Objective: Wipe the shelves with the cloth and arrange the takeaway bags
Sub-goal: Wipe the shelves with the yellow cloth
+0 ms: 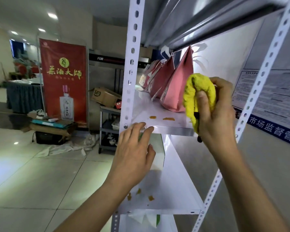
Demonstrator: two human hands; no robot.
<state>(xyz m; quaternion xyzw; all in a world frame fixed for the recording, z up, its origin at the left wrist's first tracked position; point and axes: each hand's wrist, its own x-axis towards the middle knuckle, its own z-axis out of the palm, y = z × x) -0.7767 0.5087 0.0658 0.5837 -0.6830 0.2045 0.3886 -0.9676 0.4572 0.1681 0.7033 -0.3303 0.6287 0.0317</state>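
A white metal shelf unit stands in front of me. On its upper shelf (157, 113) lean several pink takeaway bags (174, 84), and orange stains (168, 118) mark the shelf near its front edge. My right hand (216, 111) grips a bunched yellow cloth (198, 91) just above the right end of that shelf, in front of the nearest bag. My left hand (134, 148) reaches up with straight fingers, its fingertips touching the shelf's front edge at the left. The lower shelf (174, 190) carries more orange stains (139, 194).
A perforated white upright (131, 64) stands at the left, another (251, 97) at the right. A green and white bag (149, 220) shows below the lower shelf. A red banner (64, 81), cardboard boxes (104, 96) and a grey cart (109, 129) stand on the tiled floor at the left.
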